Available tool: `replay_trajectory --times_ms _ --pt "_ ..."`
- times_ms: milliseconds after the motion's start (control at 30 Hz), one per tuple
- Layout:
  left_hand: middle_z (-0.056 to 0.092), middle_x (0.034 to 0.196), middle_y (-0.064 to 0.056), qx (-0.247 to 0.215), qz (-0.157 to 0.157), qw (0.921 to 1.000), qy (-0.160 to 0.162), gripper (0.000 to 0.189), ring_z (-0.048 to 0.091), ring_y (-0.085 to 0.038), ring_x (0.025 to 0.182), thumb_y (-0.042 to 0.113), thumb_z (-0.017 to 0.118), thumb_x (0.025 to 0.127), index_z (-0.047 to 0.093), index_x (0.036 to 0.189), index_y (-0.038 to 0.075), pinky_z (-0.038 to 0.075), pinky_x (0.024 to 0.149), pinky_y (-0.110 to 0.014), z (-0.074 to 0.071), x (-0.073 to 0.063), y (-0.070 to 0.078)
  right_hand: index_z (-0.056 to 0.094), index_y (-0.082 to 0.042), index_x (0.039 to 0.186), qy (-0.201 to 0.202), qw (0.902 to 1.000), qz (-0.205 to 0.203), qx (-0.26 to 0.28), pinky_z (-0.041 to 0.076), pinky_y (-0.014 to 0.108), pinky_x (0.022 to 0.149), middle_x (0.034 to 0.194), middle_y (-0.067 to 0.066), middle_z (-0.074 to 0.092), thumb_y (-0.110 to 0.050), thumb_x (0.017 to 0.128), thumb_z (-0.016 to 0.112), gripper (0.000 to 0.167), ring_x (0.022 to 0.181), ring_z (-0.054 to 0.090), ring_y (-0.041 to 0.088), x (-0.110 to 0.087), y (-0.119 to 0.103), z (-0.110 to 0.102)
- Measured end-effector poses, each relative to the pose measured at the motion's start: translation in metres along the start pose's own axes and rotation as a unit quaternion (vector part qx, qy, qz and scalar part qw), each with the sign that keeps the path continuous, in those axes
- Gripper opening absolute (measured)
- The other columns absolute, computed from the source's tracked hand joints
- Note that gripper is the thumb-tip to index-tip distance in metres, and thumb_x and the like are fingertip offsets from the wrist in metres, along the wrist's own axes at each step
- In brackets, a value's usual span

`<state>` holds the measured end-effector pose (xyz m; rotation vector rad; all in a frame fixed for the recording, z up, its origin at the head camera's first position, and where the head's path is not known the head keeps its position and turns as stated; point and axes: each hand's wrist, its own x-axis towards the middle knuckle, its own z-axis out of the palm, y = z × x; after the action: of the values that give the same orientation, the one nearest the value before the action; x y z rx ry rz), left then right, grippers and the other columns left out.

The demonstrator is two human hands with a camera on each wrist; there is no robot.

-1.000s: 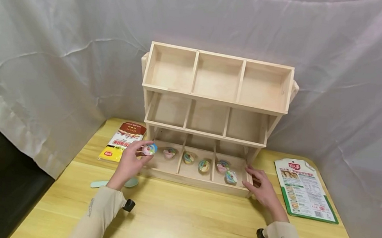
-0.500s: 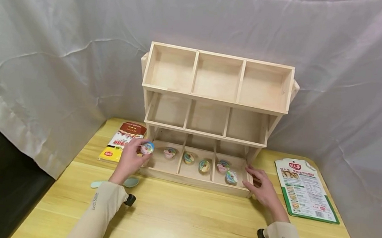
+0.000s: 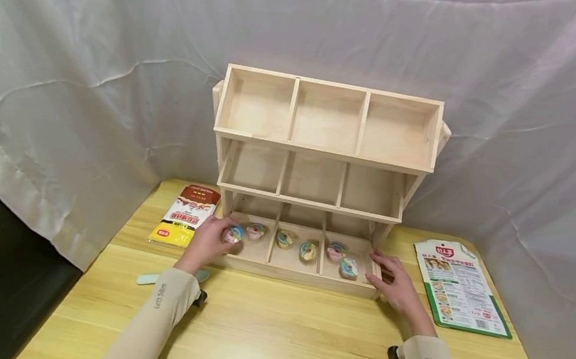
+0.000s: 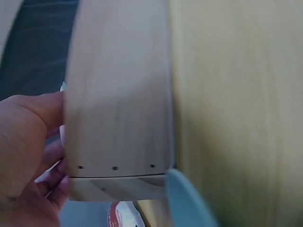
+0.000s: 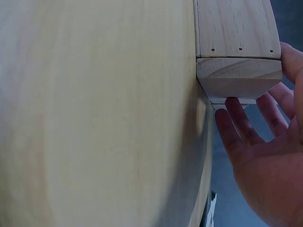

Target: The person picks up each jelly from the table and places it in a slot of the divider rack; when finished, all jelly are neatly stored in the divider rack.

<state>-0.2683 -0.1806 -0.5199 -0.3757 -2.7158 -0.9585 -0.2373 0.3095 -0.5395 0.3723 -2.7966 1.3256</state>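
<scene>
In the lowest left compartment of the wooden rack [image 3: 298, 275], my left hand [image 3: 206, 244] pinches a small pudding cup [image 3: 232, 234] with a blue and pink lid. Right beside it sits a pink pudding cup [image 3: 256, 231]. The middle compartment holds two yellow pudding cups, one farther back [image 3: 285, 238]. A pink cup [image 3: 336, 251] and a blue-green cup [image 3: 349, 267] share the right compartment. My right hand [image 3: 397, 284] grips the rack's lower right corner, fingers [image 5: 239, 123] along its end. In the left wrist view the front board [image 4: 118, 104] hides the held cup.
A red and yellow packet [image 3: 185, 215] lies left of the rack. In front of it is a pale green spoon [image 3: 148, 278], partly hidden by my left arm. On the right lies a white and green pouch [image 3: 459, 285]. Grey cloth [image 3: 337, 25] hangs behind.
My left hand draws back slightly with the cup, then moves right and down into the lowest left compartment, next to the pink cup. My right hand stays at the rack's corner.
</scene>
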Motion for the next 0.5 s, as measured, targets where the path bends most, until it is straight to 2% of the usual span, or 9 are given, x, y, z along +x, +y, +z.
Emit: replay_trajectory --times_ms 233,500 --pt "0.071 0.105 -0.011 0.031 0.006 0.9995 -0.006 0.044 0.059 -0.03 0.103 0.022 0.096 0.073 0.076 0.112 0.014 0.052 0.093 -0.051 0.0042 0.0015 -0.0009 0.049 0.0 0.151 -0.001 1.0 -0.001 0.001 0.041 0.065 0.113 0.158 0.023 0.038 -0.022 0.102 0.068 0.057 0.14 0.043 0.049 -0.0005 0.0 0.0002" --pt "0.069 0.123 -0.016 0.05 -0.001 0.9983 -0.029 0.042 0.056 -0.038 0.124 0.027 0.094 0.075 0.077 0.112 0.016 0.042 0.11 -0.058 0.006 0.0059 -0.0003 0.049 -0.001 0.152 -0.004 1.0 0.0 -0.003 0.041 0.066 0.113 0.158 0.023 0.038 -0.021 0.102 0.067 0.057 0.139 0.043 0.05 -0.0003 0.0015 -0.0002"
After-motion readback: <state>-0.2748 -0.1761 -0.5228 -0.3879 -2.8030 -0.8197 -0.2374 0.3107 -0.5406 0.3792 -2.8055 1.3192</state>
